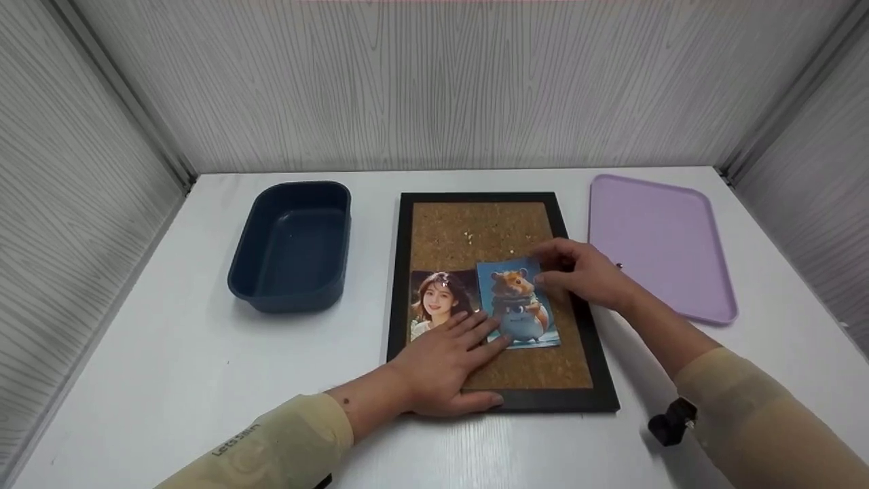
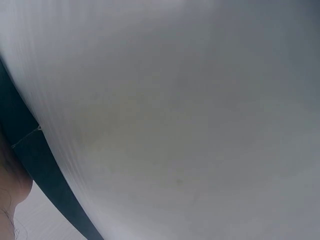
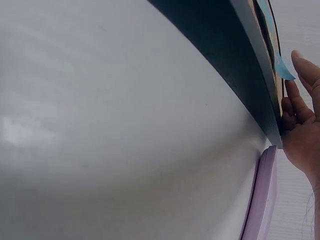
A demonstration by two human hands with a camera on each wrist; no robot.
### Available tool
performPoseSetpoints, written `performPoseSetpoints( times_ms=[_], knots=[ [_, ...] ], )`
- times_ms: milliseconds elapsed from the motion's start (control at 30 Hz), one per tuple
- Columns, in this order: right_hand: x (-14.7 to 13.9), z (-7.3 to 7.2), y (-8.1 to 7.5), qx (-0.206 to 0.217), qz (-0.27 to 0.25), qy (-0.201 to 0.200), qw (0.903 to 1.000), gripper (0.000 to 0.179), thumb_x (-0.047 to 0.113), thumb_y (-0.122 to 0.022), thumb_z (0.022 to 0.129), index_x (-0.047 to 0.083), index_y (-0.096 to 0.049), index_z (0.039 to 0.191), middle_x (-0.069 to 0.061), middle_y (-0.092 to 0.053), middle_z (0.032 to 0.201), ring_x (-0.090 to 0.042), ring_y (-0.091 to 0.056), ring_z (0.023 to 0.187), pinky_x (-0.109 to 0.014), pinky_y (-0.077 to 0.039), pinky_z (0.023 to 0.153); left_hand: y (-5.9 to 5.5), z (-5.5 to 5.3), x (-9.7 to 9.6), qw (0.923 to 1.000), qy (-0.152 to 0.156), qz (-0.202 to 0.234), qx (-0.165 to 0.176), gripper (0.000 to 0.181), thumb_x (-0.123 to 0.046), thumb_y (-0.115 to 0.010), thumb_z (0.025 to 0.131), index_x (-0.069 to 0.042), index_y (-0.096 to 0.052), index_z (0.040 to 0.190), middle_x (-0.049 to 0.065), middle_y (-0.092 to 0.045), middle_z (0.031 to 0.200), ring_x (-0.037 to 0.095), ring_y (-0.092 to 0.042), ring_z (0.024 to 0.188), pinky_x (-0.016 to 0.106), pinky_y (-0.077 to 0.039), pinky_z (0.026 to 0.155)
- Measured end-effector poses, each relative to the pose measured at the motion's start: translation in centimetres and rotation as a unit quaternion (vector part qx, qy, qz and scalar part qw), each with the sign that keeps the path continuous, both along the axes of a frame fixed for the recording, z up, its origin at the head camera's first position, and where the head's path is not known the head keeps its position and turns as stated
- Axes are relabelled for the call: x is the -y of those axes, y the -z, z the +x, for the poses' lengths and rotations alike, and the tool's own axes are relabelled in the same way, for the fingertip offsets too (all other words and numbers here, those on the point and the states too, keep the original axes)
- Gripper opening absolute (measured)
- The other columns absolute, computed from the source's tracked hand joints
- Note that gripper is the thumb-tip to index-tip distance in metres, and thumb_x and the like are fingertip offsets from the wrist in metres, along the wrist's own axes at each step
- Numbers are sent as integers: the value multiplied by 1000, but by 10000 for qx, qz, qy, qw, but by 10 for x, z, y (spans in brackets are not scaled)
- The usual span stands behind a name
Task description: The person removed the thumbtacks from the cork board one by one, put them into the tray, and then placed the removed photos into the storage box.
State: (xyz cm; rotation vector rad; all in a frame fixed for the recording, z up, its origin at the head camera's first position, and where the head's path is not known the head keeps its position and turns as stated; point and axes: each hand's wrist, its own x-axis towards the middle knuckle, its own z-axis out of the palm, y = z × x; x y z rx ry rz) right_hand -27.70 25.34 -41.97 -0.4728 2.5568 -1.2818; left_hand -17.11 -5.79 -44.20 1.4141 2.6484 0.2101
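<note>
Head view: on the black-framed rectangular cork board (image 1: 489, 227), the rectangular blue hamster print (image 1: 523, 319) is touched at near left by the flat left hand (image 1: 445, 367) and at far right by the right hand (image 1: 589, 275), whose grip cannot be told.

Fingers (image 3: 299, 104) bend just beside a blue card (image 3: 285, 71) at a dark frame (image 3: 235, 60), near a purple tray (image 3: 262, 195).

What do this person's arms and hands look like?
The left hand and right hand wear no gloves. The left sleeve is beige, ends short of the wrist and carries dark lettering. The right sleeve is also beige, with a small black device at its edge.
</note>
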Motion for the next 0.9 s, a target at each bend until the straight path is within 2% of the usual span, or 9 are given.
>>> performPoseSetpoints(
  times_ms=[200,300,600,900],
  knots=[
    [3,1,-2,-62,-376,-91,9992,40,20,-76,101,15,-68,139,-7,-68,132,-27,-63,114,-31,-54,92,0,0,0,10000,5,4,-33,88,-79,-25,103,-23,-23,171,5,-14,178,25,-10,163,42,-10,131],
    [4,3,-2,34,-558,-86,9984,40,18,-76,101,14,-67,140,-7,-67,134,-26,-64,120,-28,-55,96,1,0,0,10000,0,7,24,89,-80,-23,102,-23,-22,171,4,-13,178,24,-9,163,42,-9,131],
    [-1,8,0,306,-1050,-93,9940,46,18,-76,101,11,-63,145,-10,-63,143,-30,-62,132,-28,-56,98,1,0,0,10000,10,20,62,89,-80,-22,102,-23,-22,171,5,-14,178,24,-10,163,42,-8,131],
    [-1,14,0,463,-1136,-89,9924,45,16,-75,101,6,-63,143,-15,-65,140,-31,-66,124,-27,-58,94,1,0,0,10000,4,38,52,90,-80,-22,102,-24,-22,171,5,-14,178,24,-9,163,42,-8,131]
  ],
)
